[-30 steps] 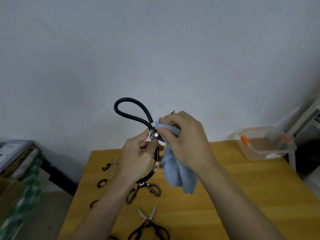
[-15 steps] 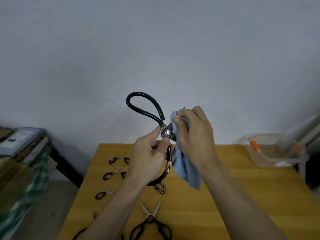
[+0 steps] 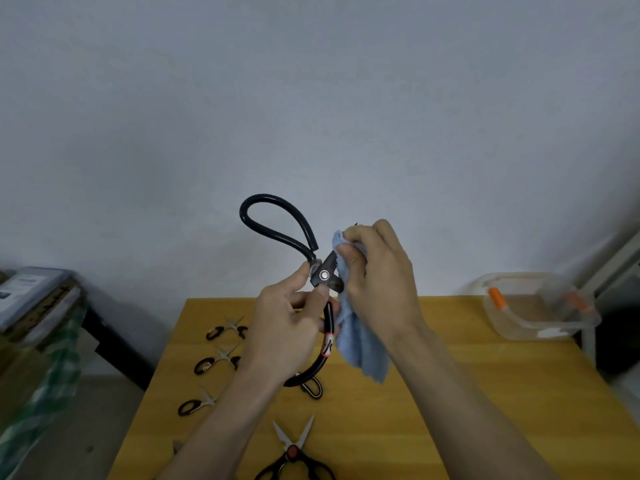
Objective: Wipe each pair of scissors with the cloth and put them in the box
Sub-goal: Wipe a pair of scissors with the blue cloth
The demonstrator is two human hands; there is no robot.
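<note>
Above the yellow table (image 3: pixel 450 393), the left hand (image 3: pixel 287 327) grips the big black-handled scissors (image 3: pixel 277 230) just below the pivot, one handle loop sticking up. The right hand (image 3: pixel 377 282) pinches the blue cloth (image 3: pixel 360 344) around the blades, the rest of it hanging down. The clear box (image 3: pixel 533 306) sits at the far right corner. Smaller scissors (image 3: pixel 227 329) lie along the left, another pair (image 3: pixel 294 452) at the near edge.

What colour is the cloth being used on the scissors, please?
Light blue; the cloth shows best in the head view, the only one.
</note>
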